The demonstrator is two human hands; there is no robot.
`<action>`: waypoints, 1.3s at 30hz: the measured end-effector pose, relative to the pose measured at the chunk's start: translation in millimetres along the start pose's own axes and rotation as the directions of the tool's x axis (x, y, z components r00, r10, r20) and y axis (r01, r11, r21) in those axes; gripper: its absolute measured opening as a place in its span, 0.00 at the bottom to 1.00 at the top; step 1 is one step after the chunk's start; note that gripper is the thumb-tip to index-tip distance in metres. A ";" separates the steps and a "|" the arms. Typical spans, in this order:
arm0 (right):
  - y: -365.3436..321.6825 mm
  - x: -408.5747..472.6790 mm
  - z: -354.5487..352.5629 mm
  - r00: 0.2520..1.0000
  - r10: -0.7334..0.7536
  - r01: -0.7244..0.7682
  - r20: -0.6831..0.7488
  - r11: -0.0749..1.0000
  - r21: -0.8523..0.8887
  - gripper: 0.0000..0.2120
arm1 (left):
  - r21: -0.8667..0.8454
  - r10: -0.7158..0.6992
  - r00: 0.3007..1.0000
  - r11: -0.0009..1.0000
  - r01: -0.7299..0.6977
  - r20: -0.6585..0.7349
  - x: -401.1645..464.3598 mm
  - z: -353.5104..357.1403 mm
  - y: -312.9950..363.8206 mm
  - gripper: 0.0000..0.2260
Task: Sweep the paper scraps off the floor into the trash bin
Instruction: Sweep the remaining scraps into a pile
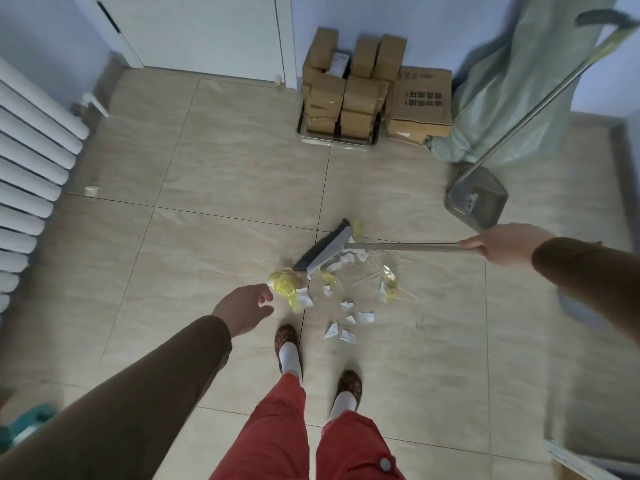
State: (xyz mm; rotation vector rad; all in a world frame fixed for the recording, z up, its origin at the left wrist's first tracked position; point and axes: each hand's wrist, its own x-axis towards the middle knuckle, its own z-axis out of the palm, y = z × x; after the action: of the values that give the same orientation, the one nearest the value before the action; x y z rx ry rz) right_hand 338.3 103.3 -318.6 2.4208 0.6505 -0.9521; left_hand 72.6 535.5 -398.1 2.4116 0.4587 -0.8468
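Right hand at right of centre, fingers wrapped round the thin metal handle of a grey-bristled broom, head down on the beige tiled floor mid-frame. Left hand lower centre-left, empty, fingers loosely spread, just beside a crumpled yellow paper ball. White and yellow torn paper scraps scattered under and below the broom head, just ahead of two slippered feet. Grey long-handled dustpan standing upper right. Brown cardboard boxes stacked against the wall at upper centre.
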 end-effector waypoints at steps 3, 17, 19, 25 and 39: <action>35.7 -44.1 17.2 0.999 0.032 -0.032 -0.007 0.999 0.040 0.21 | 0.030 0.022 1.000 0.999 -0.021 -0.011 -18.0 15.7 20.5 0.10; -256.1 -98.4 41.6 0.762 -0.591 -0.505 0.264 -0.288 0.814 0.09 | 0.084 -0.086 0.995 0.992 0.090 -0.052 -78.3 40.2 0.7 0.09; -302.1 -86.5 37.1 0.647 -0.710 -0.683 0.277 -0.379 0.624 0.03 | 0.107 -0.101 0.994 0.989 0.106 -0.051 -84.5 40.8 -10.8 0.09; -347.7 -72.2 63.7 0.676 -0.710 -0.722 0.197 -0.583 0.374 0.06 | 0.140 -0.096 0.995 0.985 0.099 -0.025 -101.4 53.0 -35.6 0.10; -214.0 -188.5 143.2 0.889 -0.259 -0.440 0.378 -0.714 0.544 0.12 | 0.112 0.052 0.998 0.992 -0.055 0.029 -121.7 77.0 -23.1 0.11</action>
State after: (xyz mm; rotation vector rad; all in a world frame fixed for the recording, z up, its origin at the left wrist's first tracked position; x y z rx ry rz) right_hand 21.7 141.8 -328.7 2.7129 -2.3751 -2.7315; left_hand -65.2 492.1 -377.9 2.5004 0.3435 -0.9018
